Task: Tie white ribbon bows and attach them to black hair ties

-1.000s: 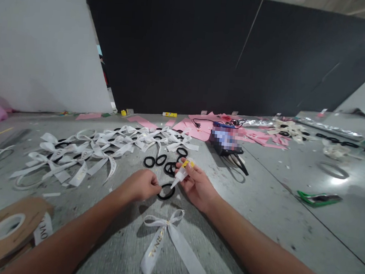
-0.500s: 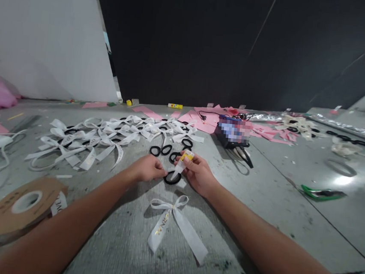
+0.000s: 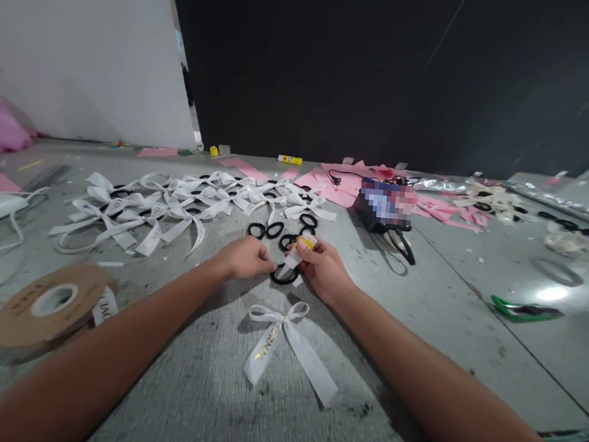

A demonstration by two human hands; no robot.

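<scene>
My left hand (image 3: 247, 257) is closed, thumb and finger pinching the left edge of a black hair tie (image 3: 284, 282) on the table. In my right hand (image 3: 325, 269) is a small glue tube (image 3: 305, 242) with a yellow label, its clear nozzle tilted down to the hair tie. Whether glue is coming out cannot be seen. Closer to me lies a white ribbon bow (image 3: 276, 332) with gold lettering, its two tails spread. Just beyond my hands are several loose black hair ties (image 3: 273, 230).
A heap of white bows on black ties (image 3: 166, 207) spreads at the back left. A brown ribbon spool (image 3: 29, 321) lies by my left forearm. Back right stands a dark box (image 3: 370, 218) with a blurred top. Green-handled snips (image 3: 524, 310) lie far right; pink sheets (image 3: 342, 184) lie behind.
The view has shifted slightly, so the table things appear a little higher and further right. Both hands keep the same hold, with the nozzle still at the hair tie.
</scene>
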